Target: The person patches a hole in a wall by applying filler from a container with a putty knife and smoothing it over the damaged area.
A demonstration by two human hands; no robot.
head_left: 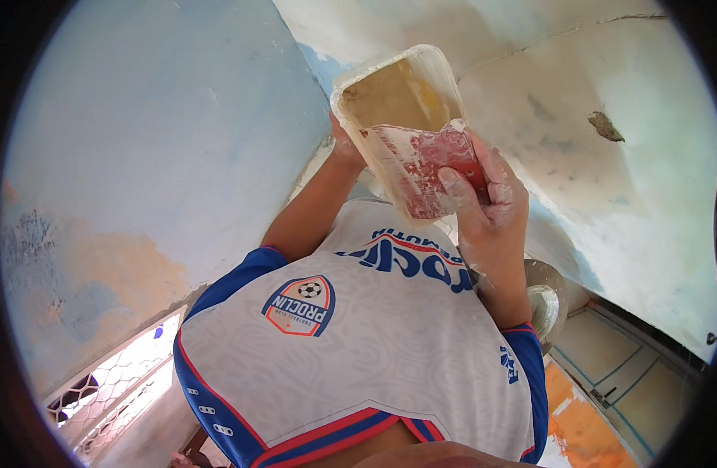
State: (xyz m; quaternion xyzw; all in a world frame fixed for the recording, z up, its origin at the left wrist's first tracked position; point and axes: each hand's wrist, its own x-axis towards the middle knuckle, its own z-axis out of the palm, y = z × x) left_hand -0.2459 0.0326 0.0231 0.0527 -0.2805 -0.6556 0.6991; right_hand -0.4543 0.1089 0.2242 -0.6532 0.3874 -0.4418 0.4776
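A patchy, pale blue wall (156,140) is spreading to the left of the plastic tub (357,156), and a stained, whitish wall (546,86) is filling the side to its right, where a brown hole (606,126) is breaking the surface and a thin crack is running above. Well below the tub, a window with metal mesh (128,382) is showing at lower left, while an orange patch (581,413) and pale panels with blue lines (608,351) are lying at lower right. The tub's far rim is standing uncovered, its tan inside showing; a red scraper (425,168), smeared white, is covering the near part. Between the forearms, below the tub, a gap is opening onto the white shirt (358,335). The left hand (347,144) is grasping the tub's left side, its fingers mostly hidden; the right hand (495,191) is clasping the scraper beside the tub's right rim, thumb on its face.
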